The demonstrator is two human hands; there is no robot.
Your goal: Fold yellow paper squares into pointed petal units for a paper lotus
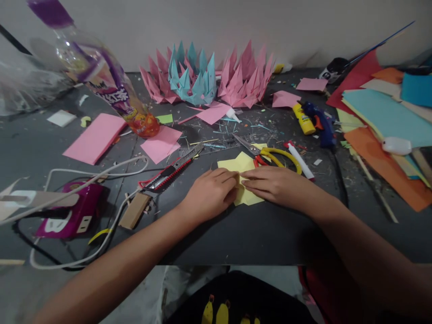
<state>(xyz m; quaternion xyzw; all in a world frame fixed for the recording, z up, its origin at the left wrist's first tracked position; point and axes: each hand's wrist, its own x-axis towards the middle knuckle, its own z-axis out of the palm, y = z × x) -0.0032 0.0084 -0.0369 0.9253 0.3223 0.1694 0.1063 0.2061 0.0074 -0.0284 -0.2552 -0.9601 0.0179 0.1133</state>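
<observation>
Yellow paper point(249, 198) lies beneath the fingertips of the left hand point(212, 192), fingers curled, and right hand point(275, 184), fingers straighter; whether either pinches it, I cannot tell. Just beyond are scissors point(253, 149), with a box cutter point(172, 170) leftward; farther back, spiky blue folded paper point(194, 89).

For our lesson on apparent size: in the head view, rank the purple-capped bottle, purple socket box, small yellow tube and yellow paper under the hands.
Largest: purple-capped bottle
Next: purple socket box
Then: yellow paper, partly covered
Smallest: small yellow tube
</observation>
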